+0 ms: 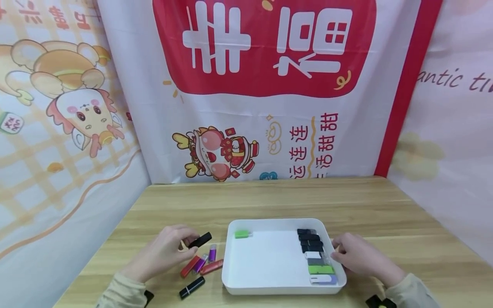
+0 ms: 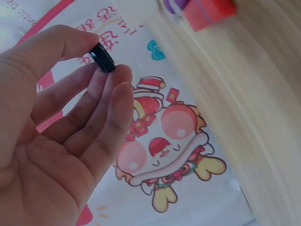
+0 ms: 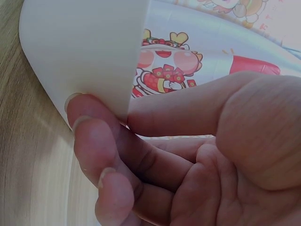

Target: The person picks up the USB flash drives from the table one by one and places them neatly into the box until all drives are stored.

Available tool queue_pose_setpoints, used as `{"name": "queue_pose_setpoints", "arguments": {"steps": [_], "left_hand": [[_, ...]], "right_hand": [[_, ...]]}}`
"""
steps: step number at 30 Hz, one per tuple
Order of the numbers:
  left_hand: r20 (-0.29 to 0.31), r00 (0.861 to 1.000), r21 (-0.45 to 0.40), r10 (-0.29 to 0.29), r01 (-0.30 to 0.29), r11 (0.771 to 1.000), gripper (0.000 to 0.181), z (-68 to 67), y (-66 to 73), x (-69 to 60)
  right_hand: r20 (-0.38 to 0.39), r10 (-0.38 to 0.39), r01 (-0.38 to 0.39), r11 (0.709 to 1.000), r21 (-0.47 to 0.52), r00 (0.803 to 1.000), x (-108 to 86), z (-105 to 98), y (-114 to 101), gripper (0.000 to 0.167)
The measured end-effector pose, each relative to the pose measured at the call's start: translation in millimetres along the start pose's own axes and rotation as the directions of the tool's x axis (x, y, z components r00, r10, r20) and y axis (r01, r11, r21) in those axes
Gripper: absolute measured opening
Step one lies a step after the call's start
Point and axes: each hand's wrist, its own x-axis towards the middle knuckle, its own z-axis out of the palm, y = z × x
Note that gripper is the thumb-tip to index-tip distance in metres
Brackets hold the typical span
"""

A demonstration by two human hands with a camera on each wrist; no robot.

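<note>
A black USB stick (image 1: 201, 240) is pinched between the thumb and fingertips of my left hand (image 1: 163, 252), above the table left of the tray. In the left wrist view the stick (image 2: 102, 58) is seen nearly end-on. My right hand (image 1: 358, 256) grips the right wall of the white tray (image 1: 265, 261), thumb at the rim and fingers against the outer side. Inside the tray, a green USB stick (image 1: 242, 234) lies at the back left. Along the right side runs a column of several sticks, black ones (image 1: 311, 242) at the back, then white, grey, green (image 1: 321, 269) and a white-and-lilac one (image 1: 323, 279).
Beside the tray's left wall lie two red USB sticks (image 1: 190, 266), two purple ones (image 1: 212, 253) and another black stick (image 1: 192, 287). They rest on the wooden table (image 1: 262, 199). Printed cloths (image 1: 265, 107) hang behind the table and at both sides.
</note>
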Motion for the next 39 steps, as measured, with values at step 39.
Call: {"name": "queue_pose_setpoints", "arguments": {"steps": [39], "left_hand": [[0.14,0.987,0.091,0.08,-0.093,0.992,0.018,-3.2,40.4,63.4]], "right_hand": [[0.011,0.007,-0.007,1.0,0.001,1.0,1.8,2.4,0.8,0.018]]}}
